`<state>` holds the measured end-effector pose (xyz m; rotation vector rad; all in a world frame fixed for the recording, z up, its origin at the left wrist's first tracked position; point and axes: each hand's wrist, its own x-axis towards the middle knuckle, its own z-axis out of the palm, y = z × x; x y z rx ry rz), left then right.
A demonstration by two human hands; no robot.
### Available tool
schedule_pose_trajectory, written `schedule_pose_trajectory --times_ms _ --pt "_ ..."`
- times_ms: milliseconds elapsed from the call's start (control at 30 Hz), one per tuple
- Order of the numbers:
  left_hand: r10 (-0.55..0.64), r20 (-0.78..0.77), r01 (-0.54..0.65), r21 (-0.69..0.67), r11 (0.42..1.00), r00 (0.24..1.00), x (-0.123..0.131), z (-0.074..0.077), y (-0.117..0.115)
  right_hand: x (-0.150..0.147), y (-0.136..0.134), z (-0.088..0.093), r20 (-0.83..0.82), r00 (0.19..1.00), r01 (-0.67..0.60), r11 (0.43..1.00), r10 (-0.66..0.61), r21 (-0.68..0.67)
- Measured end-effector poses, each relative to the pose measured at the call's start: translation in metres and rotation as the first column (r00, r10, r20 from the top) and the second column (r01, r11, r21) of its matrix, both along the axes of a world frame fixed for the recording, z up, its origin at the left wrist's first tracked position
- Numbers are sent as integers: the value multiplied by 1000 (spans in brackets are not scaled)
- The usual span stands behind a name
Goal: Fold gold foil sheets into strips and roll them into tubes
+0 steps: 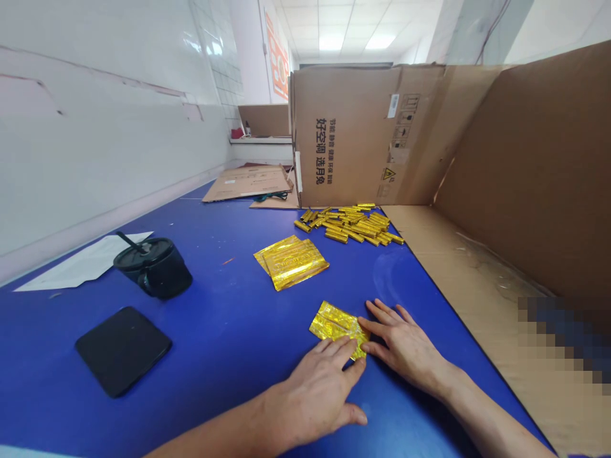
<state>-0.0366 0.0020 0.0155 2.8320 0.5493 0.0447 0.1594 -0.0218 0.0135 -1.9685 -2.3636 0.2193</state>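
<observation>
A sheet of shiny gold foil paper (331, 320) lies on the blue table in front of me, with a fold line across it. My left hand (321, 388) rests on its near edge, fingers stretched out and thumb apart. At the sheet's right end, my right hand (398, 340) touches the edge with its fingers spread. Just beyond lies a small stack of flat gold foil sheets (296, 262). Farther back is a pile of rolled gold foil tubes (356, 226). My fingers cover part of the sheet's near and right edges.
On the left of the blue table (229, 362) are a black lidded mug (165, 270), a dark square pad (123, 351) and white paper (81, 264). Flattened cardboard (248, 182) lies at the back. A large cardboard box (358, 140) walls off the back and right.
</observation>
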Motion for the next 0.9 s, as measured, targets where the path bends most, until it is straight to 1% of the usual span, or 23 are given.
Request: schedule_pose_trajectory --times_ms 200,367,433,700,800,900 --pt "-12 14 12 7 1000 1000 3 3 1 2 5 -14 -10 997 79 997 -79 21" --pt "-8 40 7 25 1000 999 3 0 1 -2 15 -20 4 975 220 973 -221 66" --pt "-8 49 6 31 999 999 2 0 0 -4 18 -21 11 966 255 964 -257 77" --pt "63 69 -61 -29 998 996 2 -1 1 -6 18 -21 -7 965 263 962 -263 71" --pt "56 65 -55 -22 998 996 3 0 4 -7 18 -22 -6 964 265 962 -265 69" --pt "12 55 -11 -11 1000 998 3 1 6 -8 18 -21 -4 963 270 960 -271 73"
